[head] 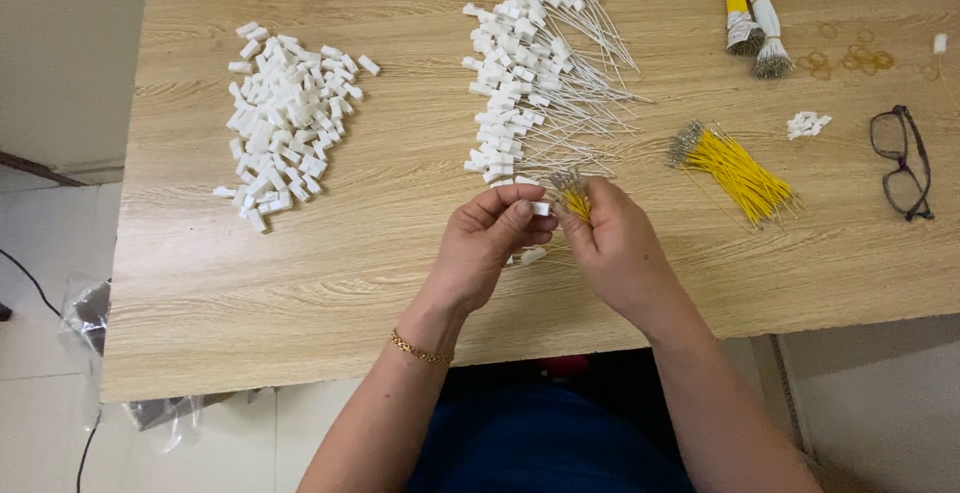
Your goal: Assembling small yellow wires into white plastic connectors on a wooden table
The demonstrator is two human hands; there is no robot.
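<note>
White connector (540, 209) pinched in left hand (487, 243) at frame centre. Right hand (612, 248) clamps yellow wire bundle (577, 203), just right of connector, touching; wire axis points up-left toward connector.

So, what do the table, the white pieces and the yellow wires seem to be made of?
Table: wood-look laminate, matte, printed grain. White pieces: probably moulded plastic, uniform, slightly glossy. Yellow wires: likely plastic-insulated metal, with bare silvery ends.
</note>
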